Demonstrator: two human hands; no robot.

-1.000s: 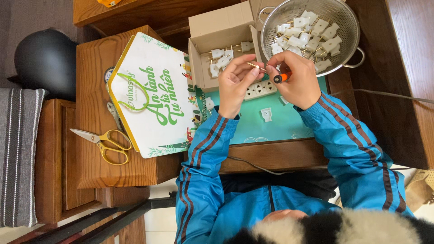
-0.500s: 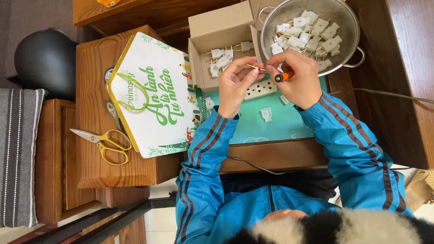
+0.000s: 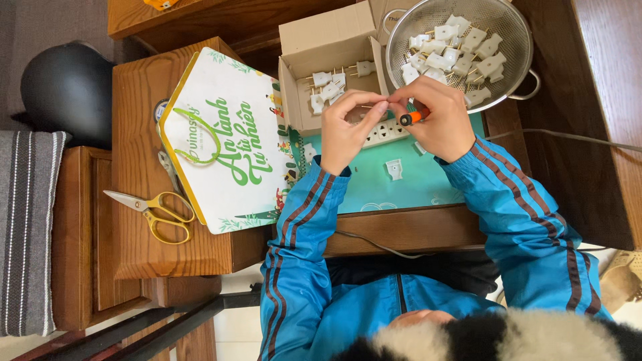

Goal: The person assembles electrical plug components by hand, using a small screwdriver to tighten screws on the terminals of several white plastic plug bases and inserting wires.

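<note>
Wooden desk, teal mat (image 3: 428,184) — left hand (image 3: 344,130) pinches a small part I cannot make out; right hand (image 3: 438,120) grips orange-handled screwdriver (image 3: 412,117) over white power strip (image 3: 382,132). Scissors (image 3: 150,208) on side cabinet.

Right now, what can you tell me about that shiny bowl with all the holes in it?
The metal colander is a round, silvery mesh bowl with a solid rim and a loop handle on its side. It sits upright on the dark wooden table, right beside the open cardboard box. Many small white plugs with brass-coloured prongs lie heaped inside it. The right hand works just at its edge.
</note>
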